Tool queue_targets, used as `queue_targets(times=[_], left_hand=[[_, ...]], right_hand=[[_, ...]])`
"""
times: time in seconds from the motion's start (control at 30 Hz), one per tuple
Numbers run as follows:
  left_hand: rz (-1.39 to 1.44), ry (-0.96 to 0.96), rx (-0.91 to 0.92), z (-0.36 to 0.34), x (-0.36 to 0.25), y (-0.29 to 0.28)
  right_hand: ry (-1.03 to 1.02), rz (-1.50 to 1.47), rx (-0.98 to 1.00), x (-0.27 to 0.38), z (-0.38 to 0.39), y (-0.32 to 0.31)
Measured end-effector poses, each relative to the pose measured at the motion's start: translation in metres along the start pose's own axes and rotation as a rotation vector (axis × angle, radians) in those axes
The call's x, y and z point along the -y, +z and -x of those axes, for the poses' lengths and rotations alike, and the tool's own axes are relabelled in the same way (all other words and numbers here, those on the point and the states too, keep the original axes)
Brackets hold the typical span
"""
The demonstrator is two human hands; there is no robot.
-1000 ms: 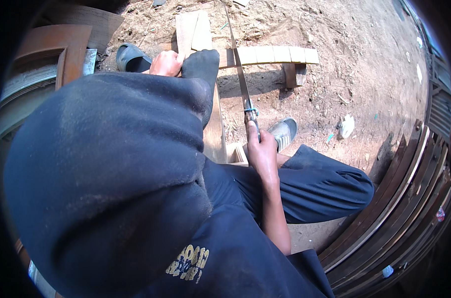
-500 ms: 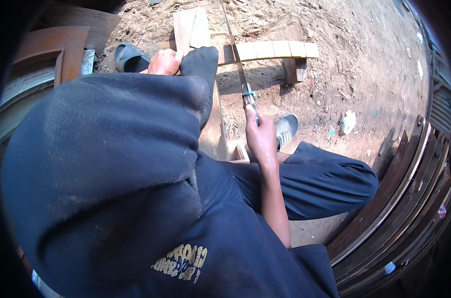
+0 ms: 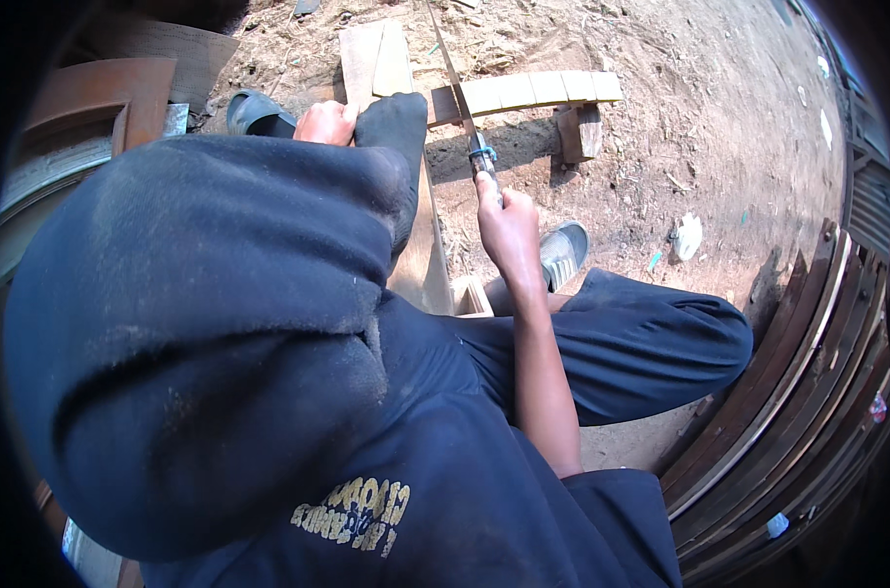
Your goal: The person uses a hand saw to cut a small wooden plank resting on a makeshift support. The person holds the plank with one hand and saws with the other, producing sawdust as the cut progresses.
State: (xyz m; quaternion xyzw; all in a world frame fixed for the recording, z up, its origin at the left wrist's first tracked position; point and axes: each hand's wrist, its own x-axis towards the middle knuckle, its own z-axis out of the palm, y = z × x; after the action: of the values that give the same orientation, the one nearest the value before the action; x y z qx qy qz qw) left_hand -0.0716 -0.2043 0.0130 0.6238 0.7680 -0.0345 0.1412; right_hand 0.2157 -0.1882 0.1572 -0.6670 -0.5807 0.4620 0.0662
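Note:
My right hand (image 3: 510, 227) is closed around the handle of a handsaw (image 3: 457, 88). The long, thin blade points away from me and crosses a narrow wooden strip (image 3: 533, 91). Pale and crossed by several evenly spaced lines, the strip sticks out to the right of the blade. On the left, my left hand (image 3: 327, 123) is closed beside my dark-covered foot (image 3: 393, 118); its fingertips and whatever they grip are hidden. The foot is set on wood, next to a pale board (image 3: 362, 54). Under my leg runs a longer plank (image 3: 422, 245).
A wood block (image 3: 579, 132) stands on the dirt near the strip's right end. Sandals (image 3: 566, 253) lie on both sides. Brown framed panels (image 3: 102, 88) lean at the left. Long dark boards (image 3: 759, 392) are stacked at the lower right. White litter (image 3: 687, 237) lies on the ground.
My right hand and the saw have slid a little forward, away from me. The strip's right end sits slightly farther away and left. My left hand stays in place.

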Motion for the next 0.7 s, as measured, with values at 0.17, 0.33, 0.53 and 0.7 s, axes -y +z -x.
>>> queue_targets(times=[0.17, 0.33, 0.53, 0.7], left_hand=[[0.058, -0.061, -0.054, -0.001, 0.015, 0.011], [-0.041, 0.095, -0.02, 0.001, -0.004, -0.009], [0.064, -0.015, -0.07, -0.003, 0.007, 0.005], [-0.122, 0.133, -0.008, 0.007, -0.003, -0.01]], right_hand=[[0.054, -0.049, 0.083, -0.032, 0.029, -0.009], [0.111, -0.157, 0.095, -0.032, 0.02, -0.002], [0.054, -0.091, 0.088, -0.026, 0.017, -0.007], [0.046, 0.029, 0.029, -0.032, 0.039, -0.006]])
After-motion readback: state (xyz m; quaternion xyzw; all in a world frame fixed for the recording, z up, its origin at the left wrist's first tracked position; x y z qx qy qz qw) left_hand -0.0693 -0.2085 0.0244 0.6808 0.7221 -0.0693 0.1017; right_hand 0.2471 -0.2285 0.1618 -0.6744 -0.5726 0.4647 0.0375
